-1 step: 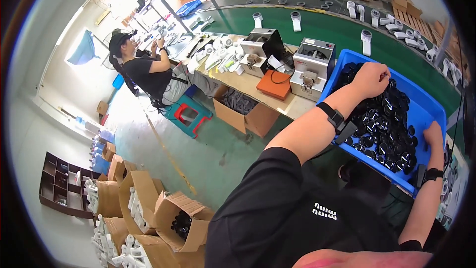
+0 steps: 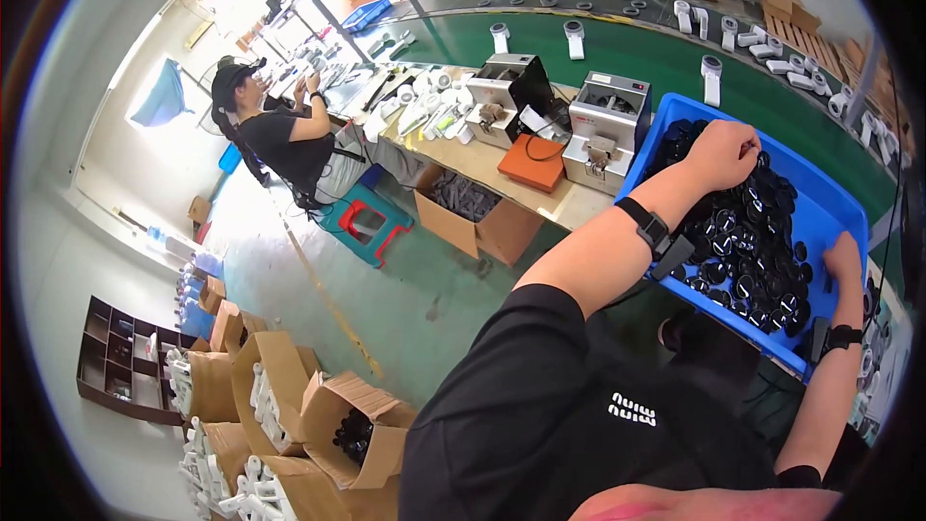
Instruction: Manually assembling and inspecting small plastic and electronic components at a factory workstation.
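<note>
Blue plastic fills the right of the frame: a bin (image 2: 828,205) heaped with small black round parts (image 2: 757,251). My left hand (image 2: 721,152) lies on top of the heap near the bin's upper left corner, knuckles up and fingers curled down into the parts; I cannot tell whether they pinch one, since the fingertips are buried. My right hand (image 2: 845,260) is at the bin's right side, fingers bent over the rim area and touching the parts there; it looks closed on something, but the view is too small to be sure. Both wrists carry black bands.

Just left of the bin, on a wooden bench (image 2: 482,166), stand two grey machines (image 2: 606,125) and an orange pad (image 2: 532,162). Under the bench, centre of the frame, sits an open carton (image 2: 477,217), with a teal and red stool (image 2: 365,222) beside it on the green floor.

Across the top runs a green conveyor (image 2: 637,53) carrying white upright pieces. At upper left another person (image 2: 280,135) in black sits at a bench with hands raised. At lower left, open cartons (image 2: 289,396) hold white and black parts, beside a dark shelf unit (image 2: 121,357).
</note>
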A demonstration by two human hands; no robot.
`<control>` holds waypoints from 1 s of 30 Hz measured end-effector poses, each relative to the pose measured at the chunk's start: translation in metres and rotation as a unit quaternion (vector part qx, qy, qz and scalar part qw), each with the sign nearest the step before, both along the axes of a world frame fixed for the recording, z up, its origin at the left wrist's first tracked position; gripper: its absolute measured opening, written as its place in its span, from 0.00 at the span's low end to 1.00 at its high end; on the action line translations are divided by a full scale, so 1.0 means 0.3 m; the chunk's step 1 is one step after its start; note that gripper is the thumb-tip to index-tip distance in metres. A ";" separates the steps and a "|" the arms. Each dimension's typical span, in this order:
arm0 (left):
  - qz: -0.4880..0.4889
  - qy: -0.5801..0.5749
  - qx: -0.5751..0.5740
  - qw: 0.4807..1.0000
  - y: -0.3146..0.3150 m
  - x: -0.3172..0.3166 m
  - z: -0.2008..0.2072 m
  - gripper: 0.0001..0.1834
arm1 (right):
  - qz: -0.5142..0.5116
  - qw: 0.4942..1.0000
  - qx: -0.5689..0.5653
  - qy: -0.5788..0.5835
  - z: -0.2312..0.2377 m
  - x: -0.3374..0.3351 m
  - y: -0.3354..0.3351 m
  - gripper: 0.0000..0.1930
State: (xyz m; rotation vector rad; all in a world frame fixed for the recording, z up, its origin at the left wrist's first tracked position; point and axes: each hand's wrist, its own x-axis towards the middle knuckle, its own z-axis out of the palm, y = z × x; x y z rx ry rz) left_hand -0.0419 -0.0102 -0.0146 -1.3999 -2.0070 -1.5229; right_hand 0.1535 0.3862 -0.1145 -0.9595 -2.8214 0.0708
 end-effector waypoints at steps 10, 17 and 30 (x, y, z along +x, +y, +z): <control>-0.048 0.004 -0.054 0.997 0.009 0.075 0.020 0.06 | -0.001 1.000 -0.026 -0.001 0.016 -0.021 -0.030 0.13; -0.048 0.045 -0.033 0.997 0.007 0.052 0.013 0.07 | -0.004 0.999 -0.033 -0.031 -0.007 -0.050 -0.039 0.11; -0.059 0.031 -0.076 0.995 -0.036 0.063 0.050 0.10 | 0.157 0.921 -0.147 0.324 0.326 -0.081 -0.329 0.06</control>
